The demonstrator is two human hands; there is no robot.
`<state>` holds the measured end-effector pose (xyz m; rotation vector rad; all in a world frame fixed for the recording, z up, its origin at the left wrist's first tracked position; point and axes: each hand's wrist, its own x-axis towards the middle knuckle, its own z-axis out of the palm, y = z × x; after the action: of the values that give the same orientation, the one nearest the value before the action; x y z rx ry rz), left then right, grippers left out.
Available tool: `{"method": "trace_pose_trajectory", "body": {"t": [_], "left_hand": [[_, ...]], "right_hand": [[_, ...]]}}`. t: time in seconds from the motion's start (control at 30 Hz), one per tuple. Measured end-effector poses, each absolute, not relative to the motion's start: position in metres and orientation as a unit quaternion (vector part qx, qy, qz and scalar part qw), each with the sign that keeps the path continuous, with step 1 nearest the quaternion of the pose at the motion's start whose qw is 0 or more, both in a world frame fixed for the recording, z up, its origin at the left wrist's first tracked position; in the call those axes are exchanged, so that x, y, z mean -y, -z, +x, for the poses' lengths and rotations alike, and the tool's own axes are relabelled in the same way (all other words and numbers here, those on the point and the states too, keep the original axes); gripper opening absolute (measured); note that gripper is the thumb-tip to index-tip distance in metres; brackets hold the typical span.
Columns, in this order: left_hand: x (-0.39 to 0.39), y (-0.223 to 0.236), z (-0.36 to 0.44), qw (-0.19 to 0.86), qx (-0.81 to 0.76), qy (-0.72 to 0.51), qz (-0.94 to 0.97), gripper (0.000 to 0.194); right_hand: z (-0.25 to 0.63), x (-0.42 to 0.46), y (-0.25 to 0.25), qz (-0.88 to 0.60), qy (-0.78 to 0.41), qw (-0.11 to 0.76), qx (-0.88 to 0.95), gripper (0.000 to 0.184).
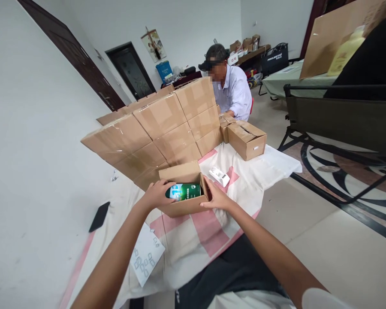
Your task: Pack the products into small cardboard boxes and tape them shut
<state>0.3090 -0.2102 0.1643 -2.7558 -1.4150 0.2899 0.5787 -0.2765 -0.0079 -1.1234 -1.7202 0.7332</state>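
1. Green and lying on its side inside the open cardboard box [183, 209] is the can [193, 191]; its white print is too small to read.
2. My left hand [159, 194] is half closed around the can's left end.
3. My right hand [216, 195] — thumb and fingers spread — holds the box's right end.
4. Pale lettering on the black bag [275, 60] starts "PRO".
5. Taped cartons [161, 116] wall off the view just beyond; a white object [219, 176] lies near my right hand, a sketched paper [147, 255] by my left forearm.

Left hand [158, 192] and right hand [217, 197] curved
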Motion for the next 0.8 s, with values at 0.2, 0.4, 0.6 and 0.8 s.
{"method": "trace_pose_trajectory", "body": {"t": [0.2,0.4,0.6,0.8], "left_hand": [[0.198,-0.174,0.312,0.081,0.377,-0.189,-0.903,0.08],[0.209,-0.172,0.308,0.104,0.363,-0.194,-0.905,0.072],[0.215,-0.173,0.31,0.111,0.373,-0.216,-0.895,0.059],[0.22,-0.172,0.316,0.087,0.404,-0.233,-0.88,0.053]], "right_hand": [[0.579,0.278,0.007,-0.464,-0.287,0.449,0.708,0.139],[0.578,0.277,0.008,-0.463,-0.279,0.447,0.713,0.137],[0.577,0.275,0.008,-0.454,-0.269,0.455,0.717,0.134],[0.577,0.275,0.008,-0.452,-0.276,0.454,0.716,0.13]]}}
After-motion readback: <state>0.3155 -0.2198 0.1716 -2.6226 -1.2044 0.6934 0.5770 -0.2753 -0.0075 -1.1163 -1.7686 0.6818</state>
